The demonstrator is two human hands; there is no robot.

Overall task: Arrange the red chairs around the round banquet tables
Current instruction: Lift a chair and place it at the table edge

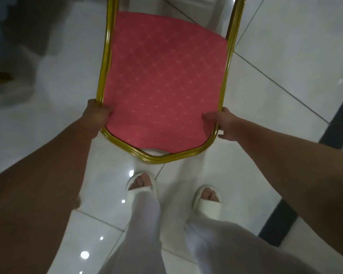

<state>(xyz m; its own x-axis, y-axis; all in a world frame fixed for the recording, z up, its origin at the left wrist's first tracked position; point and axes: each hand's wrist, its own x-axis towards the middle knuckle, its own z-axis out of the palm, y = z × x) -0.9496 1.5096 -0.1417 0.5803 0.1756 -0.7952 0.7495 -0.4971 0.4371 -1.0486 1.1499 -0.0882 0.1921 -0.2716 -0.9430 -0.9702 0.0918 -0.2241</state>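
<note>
A red chair [162, 82] with a patterned red backrest pad and a gold metal frame fills the upper middle of the head view, seen from behind and above. My left hand [96, 115] grips the left side of the gold frame near the top of the backrest. On the opposite side, my right hand [223, 123] grips the frame, thumb lying on the red pad. The chair's seat and legs are hidden beyond the backrest. No round table shows clearly.
White glossy floor tiles [285, 56] spread all around. A dark floor strip [337, 125] runs along the right. My feet in white open-toe slippers [206, 202] stand just behind the chair. A dark blurred shape [18, 26] with a gold piece sits at the upper left.
</note>
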